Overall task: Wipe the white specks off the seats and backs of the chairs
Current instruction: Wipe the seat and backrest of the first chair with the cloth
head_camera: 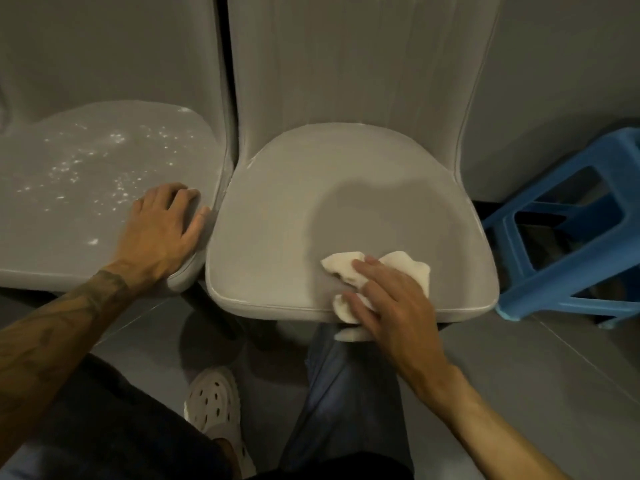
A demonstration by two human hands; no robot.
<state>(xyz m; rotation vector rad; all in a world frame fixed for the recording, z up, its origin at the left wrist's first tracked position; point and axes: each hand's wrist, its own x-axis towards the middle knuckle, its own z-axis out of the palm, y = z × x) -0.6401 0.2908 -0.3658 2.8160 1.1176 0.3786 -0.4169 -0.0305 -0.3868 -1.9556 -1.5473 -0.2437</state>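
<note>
Two grey upholstered chairs stand side by side against a grey wall. The right chair's seat (311, 216) shows no specks, and faint streaks run down its back (346, 71). My right hand (391, 303) presses a crumpled white cloth (346, 268) flat onto the front edge of this seat, fingers spread over it. The left chair's seat (69, 237) carries several white specks (114, 161) across its middle. My left hand (162, 226) rests open on that seat's right front corner, fingers straight.
A blue plastic stool (568, 230) stands close to the right chair's right side. A grey tiled floor (519, 375) lies below. My legs and a white perforated clog (214, 403) are right in front of the chairs.
</note>
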